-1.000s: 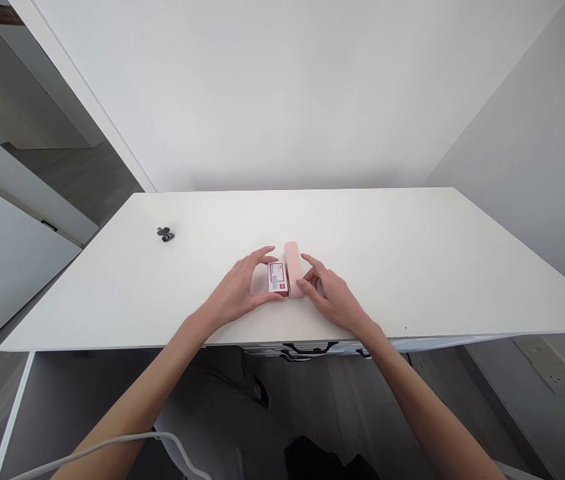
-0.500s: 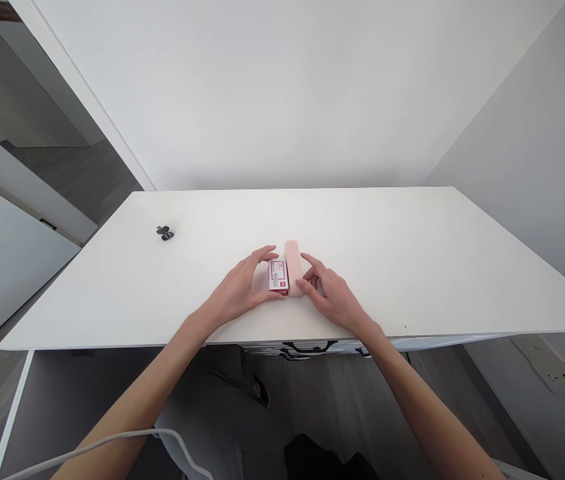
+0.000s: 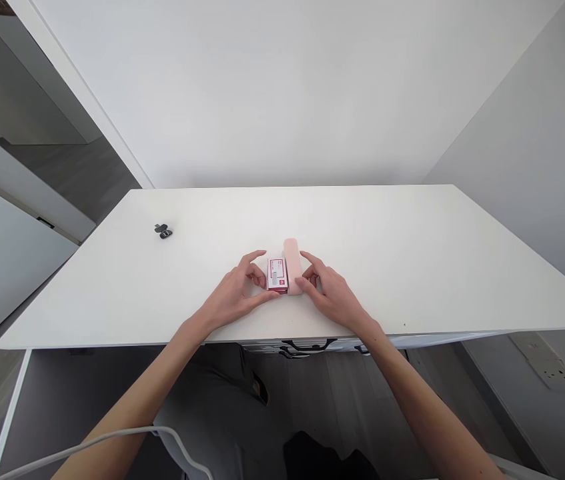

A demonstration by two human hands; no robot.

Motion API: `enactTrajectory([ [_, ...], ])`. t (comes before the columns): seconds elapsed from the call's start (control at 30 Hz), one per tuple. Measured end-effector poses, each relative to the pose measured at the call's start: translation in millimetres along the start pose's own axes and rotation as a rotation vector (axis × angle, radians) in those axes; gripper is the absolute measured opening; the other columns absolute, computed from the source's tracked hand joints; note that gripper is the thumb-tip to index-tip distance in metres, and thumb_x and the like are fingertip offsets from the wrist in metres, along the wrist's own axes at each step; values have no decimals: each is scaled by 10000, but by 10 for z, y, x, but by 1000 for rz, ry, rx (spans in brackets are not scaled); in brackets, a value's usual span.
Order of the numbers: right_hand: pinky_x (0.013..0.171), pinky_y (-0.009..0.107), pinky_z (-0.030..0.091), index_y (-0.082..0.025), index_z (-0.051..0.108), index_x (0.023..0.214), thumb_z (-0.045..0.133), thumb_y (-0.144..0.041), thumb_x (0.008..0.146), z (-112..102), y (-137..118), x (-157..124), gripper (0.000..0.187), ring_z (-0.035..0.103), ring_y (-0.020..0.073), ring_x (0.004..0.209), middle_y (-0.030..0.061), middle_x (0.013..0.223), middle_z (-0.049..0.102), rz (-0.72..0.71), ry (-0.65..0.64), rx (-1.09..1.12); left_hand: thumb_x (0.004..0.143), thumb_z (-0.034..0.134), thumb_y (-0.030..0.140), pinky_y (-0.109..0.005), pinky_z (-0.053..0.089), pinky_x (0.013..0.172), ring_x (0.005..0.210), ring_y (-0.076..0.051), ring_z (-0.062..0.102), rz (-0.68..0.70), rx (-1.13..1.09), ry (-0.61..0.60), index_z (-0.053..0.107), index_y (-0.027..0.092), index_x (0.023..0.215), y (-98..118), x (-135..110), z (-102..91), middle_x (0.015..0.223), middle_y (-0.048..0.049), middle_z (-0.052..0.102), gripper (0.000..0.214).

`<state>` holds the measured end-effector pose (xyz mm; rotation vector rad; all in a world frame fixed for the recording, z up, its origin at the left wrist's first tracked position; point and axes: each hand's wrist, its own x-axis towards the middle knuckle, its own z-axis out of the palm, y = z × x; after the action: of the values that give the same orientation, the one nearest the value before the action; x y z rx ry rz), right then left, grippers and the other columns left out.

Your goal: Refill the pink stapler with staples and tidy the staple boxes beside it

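A small white box with magenta markings point(image 3: 277, 272) lies on the white tabletop, side by side with a long pink case with rounded ends point(image 3: 292, 263). At the box's left is my left hand point(image 3: 235, 293), its index finger stretched away and its other fingers bent beside the box. My left thumb reaches along the box's near edge. On the pink case's right side, my right hand point(image 3: 329, 293) has its thumb tip touching the case near its close end. My right index finger extends beside the case, apart from the thumb.
A small black object of two joined parts point(image 3: 163, 231) lies on the left of the white tabletop point(image 3: 387, 253). A wall rises behind the table. Drawers with black handles point(image 3: 309, 345) sit under the front edge. A white cable point(image 3: 112, 437) crosses my left forearm.
My left index finger has drawn back from the box's far end, and the other left fingers have curled in beside the box. My right hand, the box and the pink case stay almost still.
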<state>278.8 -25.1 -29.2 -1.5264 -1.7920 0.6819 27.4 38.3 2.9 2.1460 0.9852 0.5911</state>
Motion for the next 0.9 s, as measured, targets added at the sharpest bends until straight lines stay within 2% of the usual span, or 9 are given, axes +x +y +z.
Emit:
enactTrajectory([
  [0.33, 921, 432, 531, -228, 430, 1584, 454, -541, 1089, 4, 1, 0, 587, 686, 257, 948, 65, 1056, 766, -18, 12, 0, 916, 765, 472, -398, 532, 959, 946, -204, 696, 17, 0, -1, 393, 309, 1519, -9, 28, 21, 966, 23, 692, 728],
  [0.6, 923, 433, 527, -227, 434, 1580, 460, -546, 1086, -5, -11, -5, 588, 676, 253, 937, 62, 1047, 759, -6, 8, 0, 919, 757, 504, -395, 531, 947, 955, -211, 698, 18, -2, -19, 406, 306, 1520, -7, 33, 10, 981, 14, 706, 724],
  [0.9, 929, 442, 524, -217, 438, 1579, 459, -557, 1086, -2, -13, -3, 599, 668, 252, 917, 69, 1035, 754, -10, 14, 7, 947, 733, 524, -397, 521, 959, 927, -205, 678, 69, 38, -25, 496, 301, 1499, -16, 52, 14, 971, 10, 699, 641],
])
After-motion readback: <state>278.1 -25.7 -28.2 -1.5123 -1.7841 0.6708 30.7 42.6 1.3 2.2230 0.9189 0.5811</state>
